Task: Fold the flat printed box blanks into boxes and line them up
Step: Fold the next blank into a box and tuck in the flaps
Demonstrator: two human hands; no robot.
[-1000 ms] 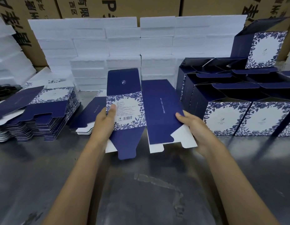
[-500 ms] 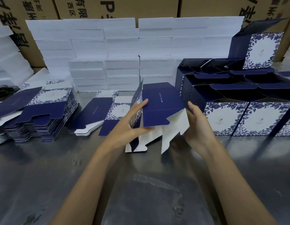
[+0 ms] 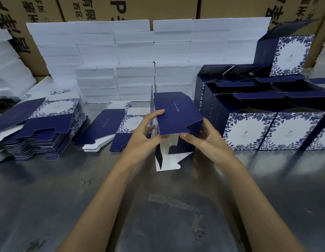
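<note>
both hands hold one half-formed navy box blank (image 3: 177,115) above the steel table (image 3: 67,206), centre of view, between the flat stacks and the finished rows. left hand (image 3: 146,132) grips its left edge: thumb on top of the navy panel, the other fingers curled against the left side. right hand (image 3: 203,138) grips the right side, fingers curled round the lower right corner, thumb pointing in under the top panel. blank is opened into a rough tube, navy panel up, white inside showing, bottom flaps (image 3: 169,160) hanging loose toward the table; can't tell if the lowest flap touches the table.

left of it, a short stack of flat blanks (image 3: 110,128) lies on the table, floral print partly showing. further left, a taller pile of flat blanks (image 3: 39,128), fanned unevenly. right side: folded boxes (image 3: 274,130) lined up in rows, tops open, blue floral fronts facing the camera, one more box (image 3: 289,55) stacked on top at the back. behind everything, a wall of white foam blocks (image 3: 132,57), then brown cartons (image 3: 132,8) with black print.
</note>
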